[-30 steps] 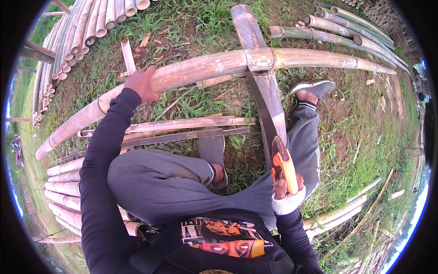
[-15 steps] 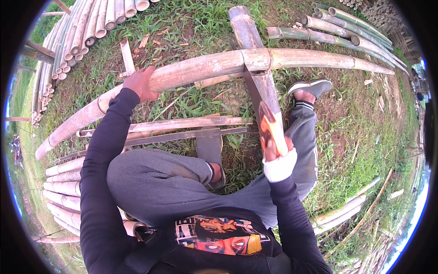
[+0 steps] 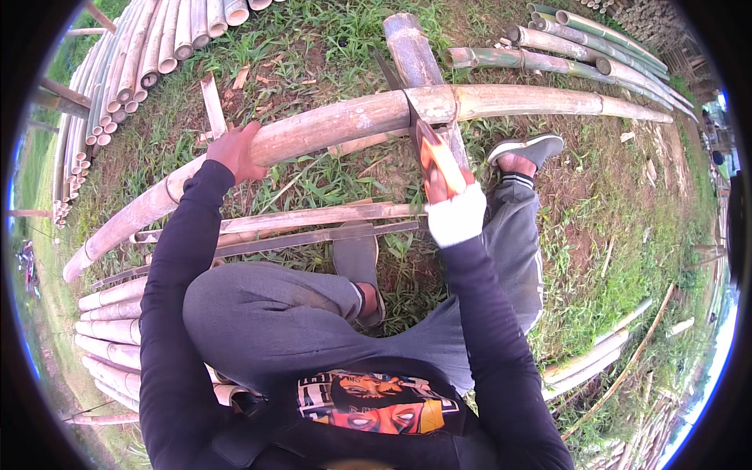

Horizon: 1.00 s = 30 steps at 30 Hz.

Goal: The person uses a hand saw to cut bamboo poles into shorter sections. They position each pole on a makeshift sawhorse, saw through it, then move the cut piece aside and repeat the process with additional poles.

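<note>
A long, pale bamboo pole (image 3: 337, 121) lies crosswise in front of me, resting over a thicker bamboo post (image 3: 413, 55). My left hand (image 3: 238, 153) is closed round the pole, left of the post. In my right hand (image 3: 452, 188), which has a white cuff at the wrist, is the orange handle of a handsaw (image 3: 436, 157). The dark saw blade crosses the pole close to the post, its tip showing beyond the pole's far side. My fingers cover part of the handle.
Stacked bamboo poles (image 3: 157, 47) stand at the far left, with greener poles (image 3: 564, 59) at the far right. Split bamboo strips (image 3: 313, 215) lie before my knees. More cut poles (image 3: 110, 329) are at my left side. My shoed foot (image 3: 529, 150) is beside the post.
My right hand has pushed the saw forward and slightly left, so the handle is now close to the pole and the tip sticks out past it. My left hand keeps its hold.
</note>
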Each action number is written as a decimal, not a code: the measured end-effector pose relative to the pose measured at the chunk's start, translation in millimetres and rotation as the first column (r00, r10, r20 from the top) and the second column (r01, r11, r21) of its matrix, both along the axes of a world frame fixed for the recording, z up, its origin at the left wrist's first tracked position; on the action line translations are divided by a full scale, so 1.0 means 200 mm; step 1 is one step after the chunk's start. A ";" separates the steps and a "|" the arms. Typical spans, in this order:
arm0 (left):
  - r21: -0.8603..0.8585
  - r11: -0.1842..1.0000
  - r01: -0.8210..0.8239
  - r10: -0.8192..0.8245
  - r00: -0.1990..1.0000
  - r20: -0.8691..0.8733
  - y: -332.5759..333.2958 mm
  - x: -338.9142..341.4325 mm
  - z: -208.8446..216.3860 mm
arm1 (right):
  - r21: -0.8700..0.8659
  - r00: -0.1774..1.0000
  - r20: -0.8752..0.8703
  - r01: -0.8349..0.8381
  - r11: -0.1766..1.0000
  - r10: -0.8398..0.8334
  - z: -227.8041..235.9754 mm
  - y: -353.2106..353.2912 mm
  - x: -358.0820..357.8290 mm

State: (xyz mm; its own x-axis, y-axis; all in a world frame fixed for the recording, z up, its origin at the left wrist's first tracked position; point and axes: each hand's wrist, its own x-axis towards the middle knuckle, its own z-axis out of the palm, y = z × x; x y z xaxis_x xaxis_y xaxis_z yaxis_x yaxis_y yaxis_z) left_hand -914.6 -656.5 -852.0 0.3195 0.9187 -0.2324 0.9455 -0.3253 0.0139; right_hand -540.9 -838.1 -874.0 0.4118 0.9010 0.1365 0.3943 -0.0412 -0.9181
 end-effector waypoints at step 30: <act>-0.009 1.000 -0.024 0.024 0.998 0.055 -0.02 -0.02 -0.07 | -0.014 1.000 -0.016 -0.027 1.000 0.027 0.05 0.15 -0.03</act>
